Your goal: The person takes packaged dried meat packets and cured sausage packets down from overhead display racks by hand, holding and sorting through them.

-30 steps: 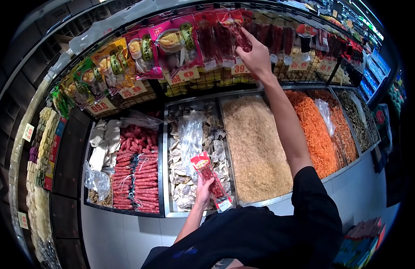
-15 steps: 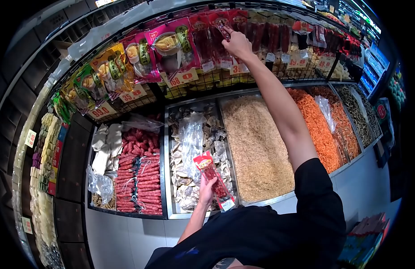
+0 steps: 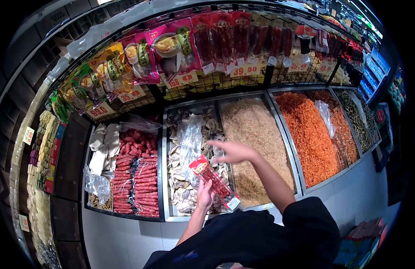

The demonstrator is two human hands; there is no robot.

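A red-topped clear packet of sausages (image 3: 216,181) is held at a tilt in my left hand (image 3: 205,196), with the thumb across its front. A white label shows at its lower end. Just above and to the right of the packet, my right hand (image 3: 232,151) hangs over the bins with its fingers apart and nothing in them. Below it are a bin of pale dried pieces (image 3: 183,193) with a clear plastic bag on top and a bin of small tan dried food (image 3: 252,121). Similar red packets (image 3: 222,38) hang on the rack.
Bundled red sausages (image 3: 147,184) lie in the left bin, and orange dried food (image 3: 308,134) fills one at the right. Pink and yellow packages (image 3: 171,47) hang along the wire rack above price cards (image 3: 245,69). A stocked shelf (image 3: 41,157) runs down the left side.
My right hand has come down from the hanging red packets to above the bins, and its fingers are now spread and empty. My left hand keeps its packet, now tilted slightly more.
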